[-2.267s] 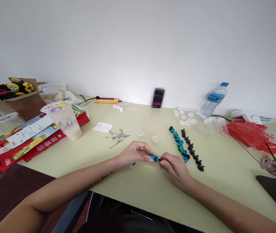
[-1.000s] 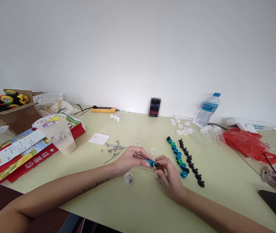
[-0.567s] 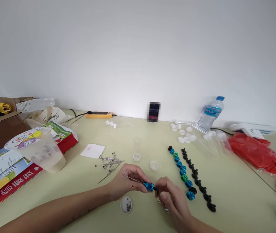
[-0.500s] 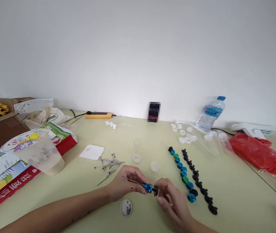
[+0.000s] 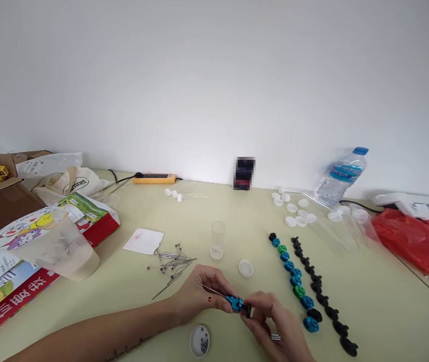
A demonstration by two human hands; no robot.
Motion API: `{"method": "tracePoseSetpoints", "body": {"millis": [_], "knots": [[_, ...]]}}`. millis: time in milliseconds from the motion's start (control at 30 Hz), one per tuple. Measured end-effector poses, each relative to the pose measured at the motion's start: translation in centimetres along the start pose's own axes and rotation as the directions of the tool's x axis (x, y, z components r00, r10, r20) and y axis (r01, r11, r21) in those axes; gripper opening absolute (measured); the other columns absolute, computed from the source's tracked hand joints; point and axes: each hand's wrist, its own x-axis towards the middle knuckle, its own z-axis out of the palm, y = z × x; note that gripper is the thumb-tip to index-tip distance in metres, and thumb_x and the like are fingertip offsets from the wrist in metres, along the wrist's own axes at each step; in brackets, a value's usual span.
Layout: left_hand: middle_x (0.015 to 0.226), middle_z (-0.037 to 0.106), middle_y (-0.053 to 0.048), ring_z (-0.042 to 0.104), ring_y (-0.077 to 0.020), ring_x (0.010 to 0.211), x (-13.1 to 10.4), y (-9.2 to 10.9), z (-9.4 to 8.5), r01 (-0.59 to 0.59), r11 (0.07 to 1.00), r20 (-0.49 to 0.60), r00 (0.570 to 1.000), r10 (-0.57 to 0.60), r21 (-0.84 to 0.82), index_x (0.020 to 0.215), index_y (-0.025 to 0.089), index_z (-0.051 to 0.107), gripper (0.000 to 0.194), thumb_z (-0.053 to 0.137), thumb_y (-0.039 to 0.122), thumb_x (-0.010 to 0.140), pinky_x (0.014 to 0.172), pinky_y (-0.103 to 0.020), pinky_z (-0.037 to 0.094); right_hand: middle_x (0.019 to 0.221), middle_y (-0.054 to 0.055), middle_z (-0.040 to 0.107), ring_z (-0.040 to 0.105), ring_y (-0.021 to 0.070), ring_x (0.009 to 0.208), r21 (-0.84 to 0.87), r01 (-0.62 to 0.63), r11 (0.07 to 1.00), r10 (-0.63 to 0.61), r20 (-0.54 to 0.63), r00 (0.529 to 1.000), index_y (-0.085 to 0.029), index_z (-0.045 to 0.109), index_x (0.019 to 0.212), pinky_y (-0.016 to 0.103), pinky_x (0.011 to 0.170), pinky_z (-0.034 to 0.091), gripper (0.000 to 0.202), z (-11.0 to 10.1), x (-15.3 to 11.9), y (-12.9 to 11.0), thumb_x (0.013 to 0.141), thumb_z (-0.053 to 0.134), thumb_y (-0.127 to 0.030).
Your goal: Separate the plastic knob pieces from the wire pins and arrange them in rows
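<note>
My left hand (image 5: 210, 291) is closed around a small blue metal piece (image 5: 234, 303) with thin metal rods running back from it across the fingers. A tiny red-rimmed ring shows against that hand. Between thumb and fingertips, my right hand (image 5: 274, 322) pinches a black disc-like part (image 5: 246, 309) at the end of the blue piece, touching it. Short silver rods (image 5: 275, 337) stick out under the right palm. Just below the hands stands a small white cap (image 5: 199, 342) with several tiny metal bits inside. Loose thin rods (image 5: 172, 261) lie beyond the left hand.
To the right run a row of blue, green and black knobs (image 5: 295, 276) and a row of black pieces (image 5: 322, 299). A clear tube (image 5: 218, 241) and a white lid (image 5: 246, 268) are ahead. A plastic jug (image 5: 74, 251) lies left; a water bottle (image 5: 344, 176) leans at the wall.
The black part has moved from slightly apart to up against the blue piece, as my right hand came closer to the left. The view has shifted a little.
</note>
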Motion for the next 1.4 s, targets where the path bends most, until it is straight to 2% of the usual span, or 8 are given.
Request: {"method": "tracePoseSetpoints", "body": {"millis": [133, 233, 367, 533, 733, 1100, 1267, 1400], "knots": [[0.074, 0.073, -0.006, 0.068, -0.0135, 0.068, -0.1, 0.1, 0.2, 0.007, 1.000, 0.005, 1.000, -0.008, 0.002, 0.075, 0.009, 0.070, 0.022, 0.082, 0.008, 0.056, 0.064, -0.022, 0.053, 0.070, -0.002, 0.054, 0.048, 0.0099, 0.054, -0.017, -0.076, 0.997, 0.077, 0.063, 0.995, -0.024, 0.050, 0.100, 0.020, 0.047, 0.036, 0.009, -0.4, -0.2, 0.3, 0.092, 0.046, -0.027], [0.075, 0.073, -0.006, 0.068, -0.0138, 0.068, -0.1, 0.2, 0.3, -0.001, 1.000, 0.007, 1.000, 0.001, 0.017, 0.075, 0.009, 0.070, 0.023, 0.082, 0.008, 0.056, 0.064, -0.022, 0.053, 0.064, -0.003, 0.050, 0.045, 0.0107, 0.052, -0.002, -0.153, 0.988, 0.153, 0.095, 0.984, -0.022, 0.052, 0.095, 0.022, 0.047, 0.033, 0.014, -0.5, -0.4, 0.2, 0.094, 0.042, -0.033], [0.076, 0.073, -0.007, 0.069, -0.0136, 0.069, -0.2, 0.2, 0.3, -0.002, 0.999, 0.014, 1.000, 0.002, 0.037, 0.077, 0.009, 0.069, 0.023, 0.082, 0.009, 0.057, 0.066, -0.023, 0.054, 0.068, -0.001, 0.055, 0.045, 0.0107, 0.053, 0.033, -0.219, 0.975, 0.213, 0.125, 0.969, -0.021, 0.052, 0.092, 0.023, 0.049, 0.032, 0.024, -0.7, -0.2, -0.6, 0.096, 0.035, -0.037], [0.076, 0.073, -0.007, 0.069, -0.0141, 0.071, -0.5, 0.6, 0.4, -0.003, 0.997, -0.005, 1.000, 0.003, 0.076, 0.077, 0.009, 0.069, 0.024, 0.082, 0.012, 0.057, 0.069, -0.024, 0.054, 0.063, -0.002, 0.051, 0.045, 0.0112, 0.053, 0.013, -0.207, 0.978, 0.203, 0.123, 0.971, -0.020, 0.053, 0.086, 0.024, 0.052, 0.033, 0.032, -1.0, 0.2, -1.6, 0.097, 0.029, -0.038], [0.082, 0.073, -0.007, 0.069, -0.0172, 0.077, -0.6, 1.0, 0.4, -0.019, 0.993, -0.030, 0.999, 0.023, 0.118, 0.079, 0.010, 0.068, 0.027, 0.083, 0.018, 0.057, 0.075, -0.029, 0.055, 0.070, 0.001, 0.056, 0.049, 0.0121, 0.058, -0.005, -0.178, 0.984, 0.176, 0.164, 0.971, -0.020, 0.051, 0.084, 0.025, 0.056, 0.035, 0.035, -1.0, 0.1, -1.4, 0.098, 0.025, -0.038], [0.085, 0.073, -0.007, 0.068, -0.0174, 0.079, -0.6, 1.0, 0.3, -0.062, 0.983, -0.057, 0.996, 0.073, 0.170, 0.081, 0.011, 0.068, 0.027, 0.081, 0.021, 0.060, 0.079, -0.032, 0.053, 0.069, 0.001, 0.061, 0.053, 0.0125, 0.059, -0.063, -0.080, 0.995, 0.089, 0.167, 0.982, -0.021, 0.054, 0.091, 0.026, 0.058, 0.041, 0.034, -1.0, 0.0, -1.5, 0.099, 0.025, -0.037], [0.087, 0.073, -0.008, 0.069, -0.0173, 0.081, -0.7, 0.9, 0.3, -0.071, 0.981, -0.023, 0.997, 0.076, 0.181, 0.082, 0.010, 0.068, 0.030, 0.082, 0.021, 0.058, 0.080, -0.032, 0.053, 0.065, 0.001, 0.060, 0.053, 0.0119, 0.056, -0.038, -0.188, 0.981, 0.191, 0.135, 0.972, -0.020, 0.054, 0.076, 0.025, 0.055, 0.040, 0.042, -0.9, 0.4, -1.8, 0.098, 0.026, -0.041], [0.087, 0.072, -0.008, 0.068, -0.0170, 0.082, -0.8, 0.9, 0.3, -0.076, 0.970, -0.020, 0.996, 0.083, 0.232, 0.083, 0.010, 0.068, 0.031, 0.082, 0.021, 0.058, 0.079, -0.031, 0.053, 0.057, -0.001, 0.053, 0.045, 0.0101, 0.049, -0.104, -0.233, 0.967, 0.244, 0.098, 0.965, -0.020, 0.052, 0.067, 0.024, 0.049, 0.034, 0.040, -0.9, 0.7, -2.1, 0.096, 0.036, -0.043]]}}
